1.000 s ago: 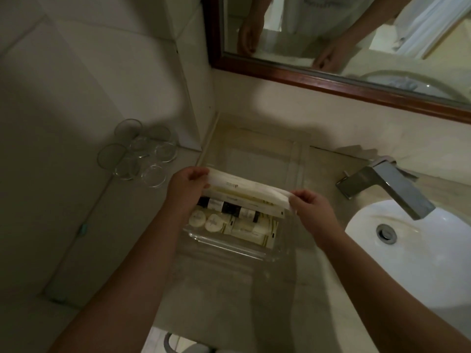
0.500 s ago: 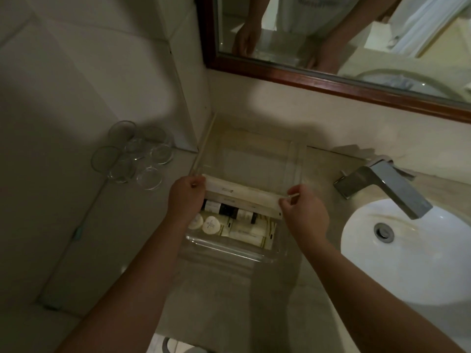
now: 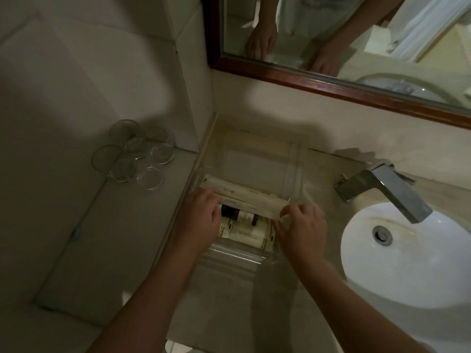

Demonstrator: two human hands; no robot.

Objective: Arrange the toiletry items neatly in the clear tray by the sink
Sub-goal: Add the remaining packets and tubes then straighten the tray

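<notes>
Head view: the white sink [image 3: 407, 271] sits right of the clear tray [image 3: 295, 166] on the counter. Inside the tray, the left hand [image 3: 201, 217] grips one end of a long white packet [image 3: 254, 203] and the right hand [image 3: 303, 225] pinches the other, just beyond small dark-capped bottles [image 3: 239, 215].

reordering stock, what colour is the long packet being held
The long packet is cream, close to off-white; the head view shows it best.
</notes>
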